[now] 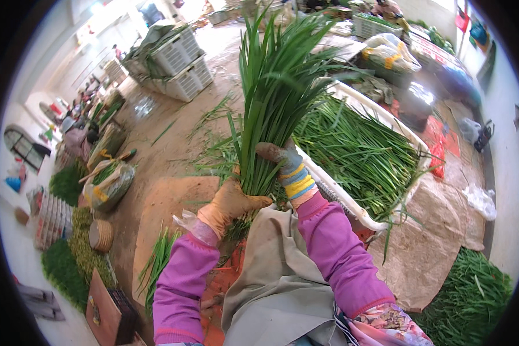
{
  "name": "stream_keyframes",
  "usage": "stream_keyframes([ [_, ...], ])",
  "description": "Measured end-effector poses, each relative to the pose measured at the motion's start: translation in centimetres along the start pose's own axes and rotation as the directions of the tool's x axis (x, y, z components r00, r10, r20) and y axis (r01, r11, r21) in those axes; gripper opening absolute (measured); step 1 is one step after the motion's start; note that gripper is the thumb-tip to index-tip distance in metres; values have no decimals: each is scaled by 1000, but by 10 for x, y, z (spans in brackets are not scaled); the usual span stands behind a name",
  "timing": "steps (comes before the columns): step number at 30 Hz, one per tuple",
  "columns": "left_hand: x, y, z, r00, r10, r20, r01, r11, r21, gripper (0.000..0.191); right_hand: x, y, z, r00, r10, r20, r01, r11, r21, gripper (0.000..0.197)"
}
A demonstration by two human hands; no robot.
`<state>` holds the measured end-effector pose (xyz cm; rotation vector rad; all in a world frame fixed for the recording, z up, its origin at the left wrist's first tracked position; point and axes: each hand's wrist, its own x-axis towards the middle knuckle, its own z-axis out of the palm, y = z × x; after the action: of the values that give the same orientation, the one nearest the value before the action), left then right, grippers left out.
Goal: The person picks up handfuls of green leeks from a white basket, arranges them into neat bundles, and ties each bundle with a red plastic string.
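Observation:
A thick bundle of long, flat green leaves, like garlic chives (270,95), stands upright before me with its tips pointing away. My left hand (231,201), in an orange glove, grips its lower part from the left. My right hand (283,160), in a soiled glove with a yellow and blue striped cuff, is wrapped around the stems slightly higher. Just to the right, a white plastic crate (344,197) holds many more stalks laid lengthwise. Below my hands a grey-beige apron (272,259) covers my lap. The bundle's lower ends are partly hidden by my left hand.
A flat brown board (173,203) lies on the floor at left, with a small bunch of leaves (160,259) along its edge. Stacked white crates (177,65) stand farther off. Brown sacking (424,242) and a green heap (467,298) lie at right. Several people work in the background.

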<state>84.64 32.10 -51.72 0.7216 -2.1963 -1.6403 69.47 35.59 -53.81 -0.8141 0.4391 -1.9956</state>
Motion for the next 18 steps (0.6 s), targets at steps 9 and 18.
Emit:
stream_keyframes([
  [9,-19,-20,-107,972,219,-90,-231,960,-158,46,50,80,80,979,42,199,-7,985,-173,80],
  [18,-34,-118,-213,955,226,-190,-179,955,237,46,86,187,95,897,255,361,-115,923,-368,83],
])
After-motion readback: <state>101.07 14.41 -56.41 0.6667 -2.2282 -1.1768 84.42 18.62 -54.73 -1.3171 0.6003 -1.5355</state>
